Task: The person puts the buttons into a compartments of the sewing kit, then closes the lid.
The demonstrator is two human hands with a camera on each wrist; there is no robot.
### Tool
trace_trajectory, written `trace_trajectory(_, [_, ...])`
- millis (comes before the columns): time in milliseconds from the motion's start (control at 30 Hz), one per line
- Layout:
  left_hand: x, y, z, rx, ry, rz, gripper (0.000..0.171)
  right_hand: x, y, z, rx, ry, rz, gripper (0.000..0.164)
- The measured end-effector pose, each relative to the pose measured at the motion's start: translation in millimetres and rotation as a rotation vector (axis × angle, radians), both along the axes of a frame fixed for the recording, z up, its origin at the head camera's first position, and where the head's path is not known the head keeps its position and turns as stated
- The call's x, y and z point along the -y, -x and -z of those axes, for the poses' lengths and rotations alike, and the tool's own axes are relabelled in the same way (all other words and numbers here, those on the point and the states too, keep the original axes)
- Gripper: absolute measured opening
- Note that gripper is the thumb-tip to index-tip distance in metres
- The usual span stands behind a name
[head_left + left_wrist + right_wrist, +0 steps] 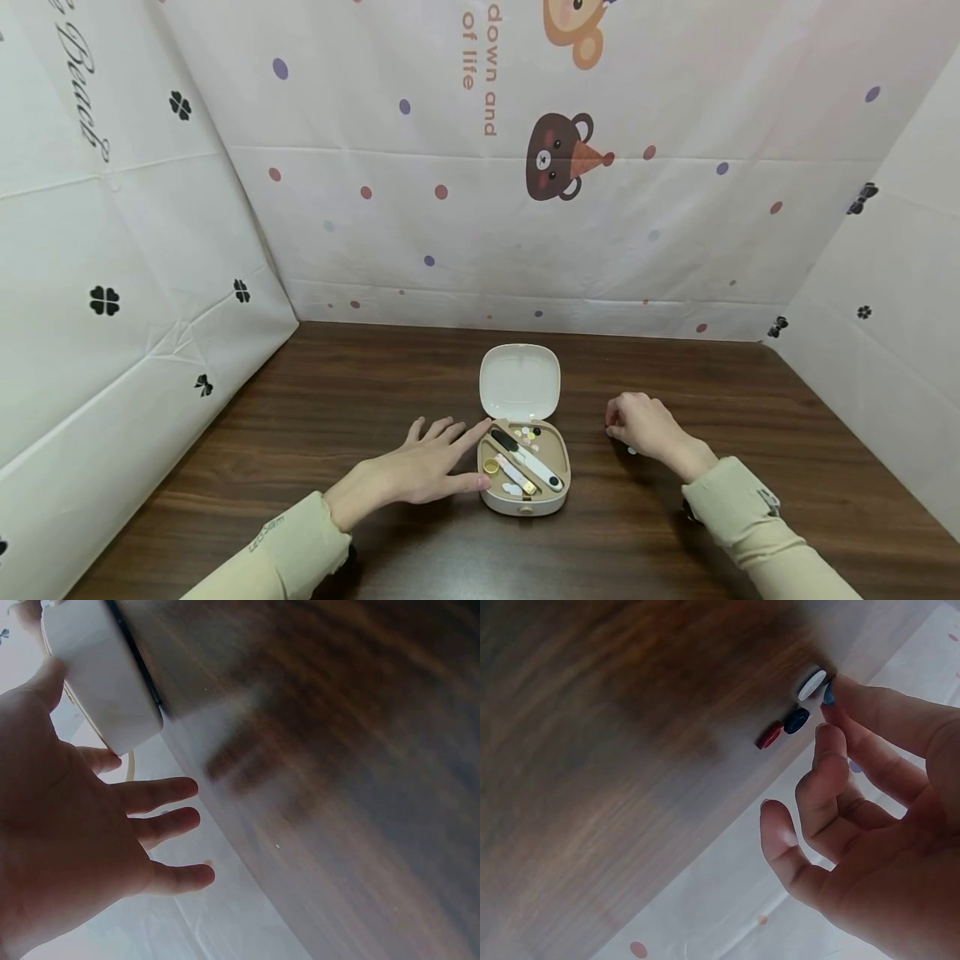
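A small white box [525,505] stands on the table with its lid [520,382] raised. My left hand [420,471] is beside it with fingers spread, the thumb and index fingertip at the box's left rim. Inside lie a white tool with a dark end [537,467], a pink-and-white strip with a gold tip [515,474], a gold ring [491,466] and several small buttons [527,432]. To the right, my right hand [651,425] pinches a small blue button [829,694] between thumb and index finger. Under it lie a white button [812,685], a dark blue button [796,721] and a red button [769,735].
The dark wooden table [360,375] runs back to a white printed sheet [420,225]. More of the sheet hangs along the left and right sides. The raised lid stands up behind the box, between the two hands.
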State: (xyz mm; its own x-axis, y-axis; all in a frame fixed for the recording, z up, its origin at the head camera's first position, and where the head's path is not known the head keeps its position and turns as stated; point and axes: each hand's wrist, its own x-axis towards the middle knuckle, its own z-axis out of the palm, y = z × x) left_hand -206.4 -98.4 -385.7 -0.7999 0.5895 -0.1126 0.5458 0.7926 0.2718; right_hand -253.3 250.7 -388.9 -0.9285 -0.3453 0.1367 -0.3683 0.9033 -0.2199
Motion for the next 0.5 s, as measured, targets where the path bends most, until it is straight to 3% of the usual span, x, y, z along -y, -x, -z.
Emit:
trace_trajectory(233, [0.4, 0.2, 0.1, 0.003, 0.003, 0.0, 0.082, 1.1, -0.5, -0.8, 0.049, 0.057, 0.016, 0.017])
trace_trajectory(500, [0.7, -0.1, -3.2, 0.008, 0.005, 0.002, 0.082, 4.8, -0.6, -3.3, -0.007, 0.103, -0.024, 0.021])
